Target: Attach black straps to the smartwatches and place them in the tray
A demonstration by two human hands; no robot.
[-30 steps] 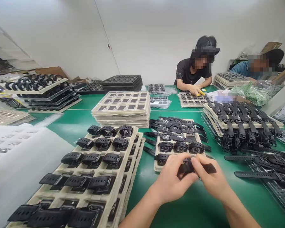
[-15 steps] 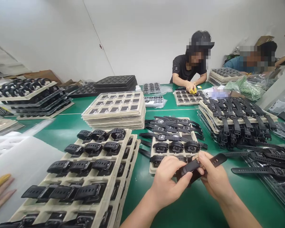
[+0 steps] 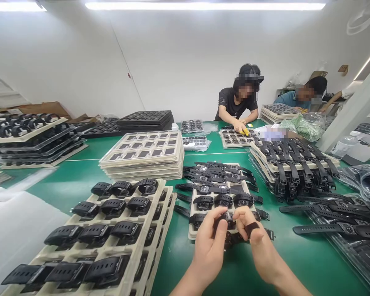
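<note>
Both hands are over the front edge of a beige tray (image 3: 191, 230) of black smartwatches. My left hand (image 3: 210, 242) is closed round the body of a black watch (image 3: 227, 218), which its fingers partly hide. My right hand (image 3: 254, 238) is bent close beside it, its fingers curled on the black strap (image 3: 251, 229). Upright looped watches (image 3: 224, 200) fill the tray row behind my hands, and more watches with straps laid flat (image 3: 203, 177) overlap at its back.
Stacked trays of looped watches (image 3: 111, 233) stand at the left front, and beige trays (image 3: 143, 150) behind them. Strapped watches (image 3: 291, 156) are piled on trays at the right, loose ones (image 3: 336, 228) in front. Across the green table (image 3: 89, 166), a person (image 3: 239, 102) handles a tray.
The view has tilted up. My hands have turned from the flat strap, and the watch body now sits in my left hand while my right fingers curl at the strap.
</note>
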